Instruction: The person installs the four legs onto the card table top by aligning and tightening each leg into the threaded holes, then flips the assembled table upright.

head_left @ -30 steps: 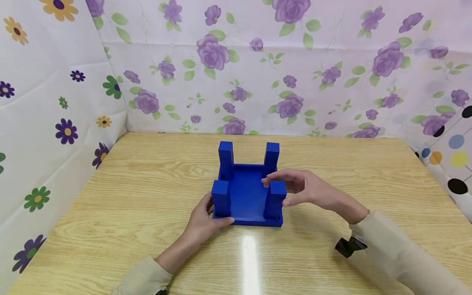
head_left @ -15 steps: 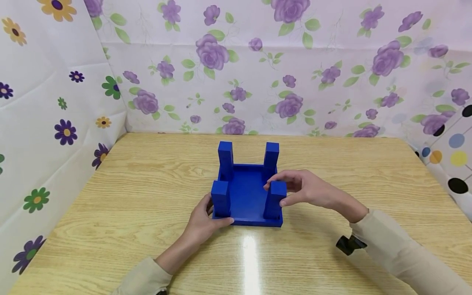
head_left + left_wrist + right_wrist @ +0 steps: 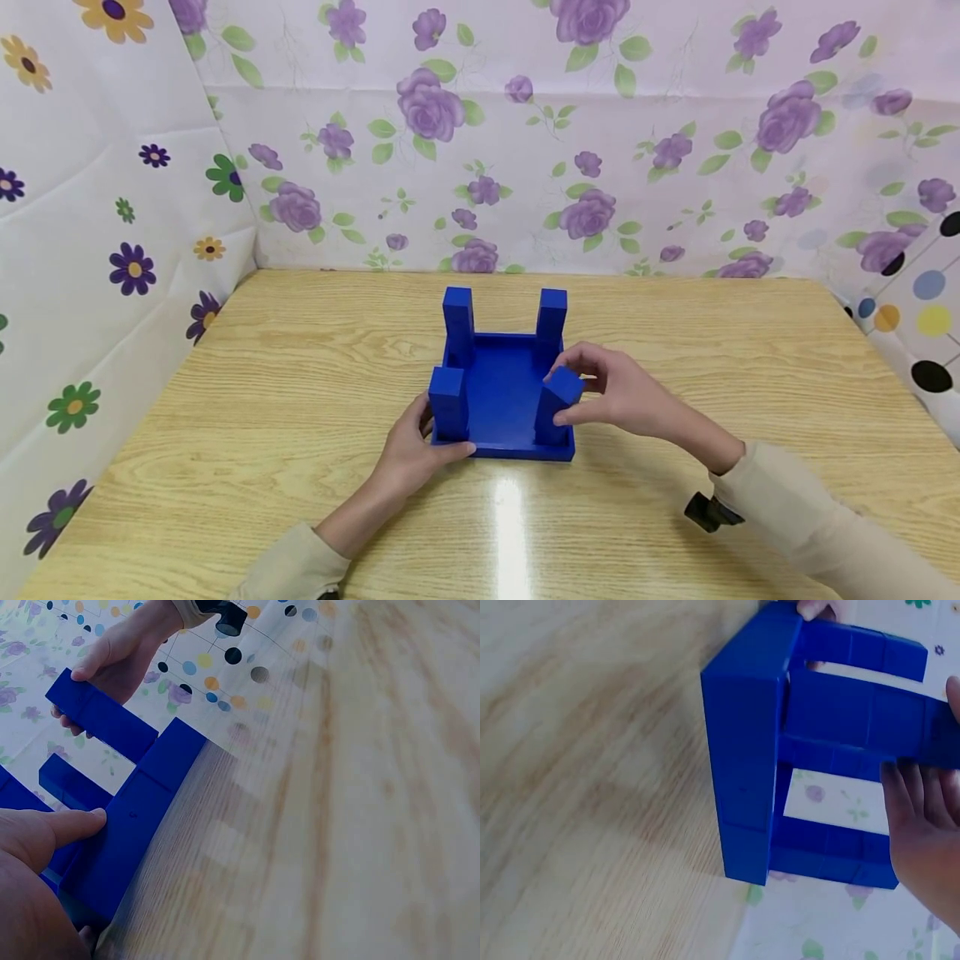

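Observation:
A blue square frame with a raised rim [image 3: 504, 452] lies on the wooden table, a thick square leg standing up at each corner, like a small upturned table. My left hand [image 3: 412, 450] grips its near left corner, thumb along the front rim and fingers round the side. With my right hand [image 3: 626, 396] I hold the near right leg [image 3: 564, 385] by its upper part, thumb in front and fingers behind. That leg is turned out of line with the rim. In the right wrist view its lower end [image 3: 817, 712] meets the frame at the corner.
The two far legs [image 3: 459, 321] and the near left leg [image 3: 448, 408] stand upright. The wooden table [image 3: 300, 375] reaches back to a flowered cloth [image 3: 480, 167]. A daisy-print cloth [image 3: 97, 333] hangs at the left, a dotted one [image 3: 926, 321] at the right.
My right hand has moved slightly left and closed round the near right leg, which is now twisted from its earlier square position. The left hand and the frame have stayed put.

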The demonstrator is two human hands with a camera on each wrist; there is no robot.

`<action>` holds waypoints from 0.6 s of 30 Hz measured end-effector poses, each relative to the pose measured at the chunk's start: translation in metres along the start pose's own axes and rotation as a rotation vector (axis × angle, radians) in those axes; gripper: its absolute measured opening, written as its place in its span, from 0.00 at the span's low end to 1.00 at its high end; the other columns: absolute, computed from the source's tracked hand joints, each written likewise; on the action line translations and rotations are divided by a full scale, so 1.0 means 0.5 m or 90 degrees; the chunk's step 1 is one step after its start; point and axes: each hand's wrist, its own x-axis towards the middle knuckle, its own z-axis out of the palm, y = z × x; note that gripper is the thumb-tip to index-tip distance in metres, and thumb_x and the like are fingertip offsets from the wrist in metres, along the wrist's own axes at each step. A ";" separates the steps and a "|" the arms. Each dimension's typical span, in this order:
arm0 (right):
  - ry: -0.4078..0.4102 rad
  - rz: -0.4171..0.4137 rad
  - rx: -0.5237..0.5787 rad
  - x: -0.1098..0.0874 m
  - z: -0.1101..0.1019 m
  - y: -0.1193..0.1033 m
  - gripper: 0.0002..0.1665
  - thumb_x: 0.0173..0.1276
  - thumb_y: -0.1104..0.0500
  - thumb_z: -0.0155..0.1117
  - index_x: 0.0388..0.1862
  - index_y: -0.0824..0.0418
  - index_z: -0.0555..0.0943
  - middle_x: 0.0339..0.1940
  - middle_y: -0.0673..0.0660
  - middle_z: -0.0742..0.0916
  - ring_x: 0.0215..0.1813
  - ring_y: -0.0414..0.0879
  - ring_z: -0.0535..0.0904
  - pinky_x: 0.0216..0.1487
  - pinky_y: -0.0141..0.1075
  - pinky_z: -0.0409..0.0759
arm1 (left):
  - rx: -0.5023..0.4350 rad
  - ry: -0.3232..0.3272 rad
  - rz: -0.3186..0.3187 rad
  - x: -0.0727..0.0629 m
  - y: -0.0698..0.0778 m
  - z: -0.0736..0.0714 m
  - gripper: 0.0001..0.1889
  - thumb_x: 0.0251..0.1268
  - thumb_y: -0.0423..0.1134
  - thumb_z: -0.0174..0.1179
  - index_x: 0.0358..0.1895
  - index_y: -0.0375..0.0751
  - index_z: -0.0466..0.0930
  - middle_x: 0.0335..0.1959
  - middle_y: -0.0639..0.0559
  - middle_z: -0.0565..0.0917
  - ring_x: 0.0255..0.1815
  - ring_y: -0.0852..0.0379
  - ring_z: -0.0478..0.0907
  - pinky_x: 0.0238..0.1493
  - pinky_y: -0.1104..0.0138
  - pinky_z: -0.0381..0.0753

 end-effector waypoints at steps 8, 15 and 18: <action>0.114 -0.036 -0.135 -0.008 0.033 -0.009 0.26 0.47 0.57 0.82 0.42 0.60 0.78 0.31 0.50 0.78 0.35 0.45 0.74 0.42 0.40 0.81 | 0.005 0.007 -0.011 0.001 -0.001 -0.001 0.44 0.48 0.29 0.74 0.71 0.35 0.61 0.65 0.38 0.70 0.67 0.38 0.65 0.65 0.49 0.65; 0.172 -0.027 -0.184 -0.009 0.048 -0.011 0.26 0.46 0.54 0.83 0.38 0.60 0.77 0.33 0.48 0.82 0.36 0.42 0.80 0.39 0.45 0.82 | 0.003 0.005 -0.007 0.000 0.001 -0.001 0.43 0.48 0.29 0.74 0.70 0.35 0.62 0.64 0.38 0.71 0.66 0.39 0.66 0.66 0.49 0.65; 0.185 -0.026 -0.193 -0.009 0.052 -0.013 0.26 0.46 0.54 0.83 0.37 0.60 0.76 0.35 0.49 0.82 0.37 0.43 0.81 0.39 0.47 0.82 | 0.005 0.004 -0.009 0.000 0.003 0.000 0.43 0.48 0.29 0.74 0.70 0.35 0.62 0.65 0.38 0.71 0.67 0.39 0.66 0.66 0.49 0.65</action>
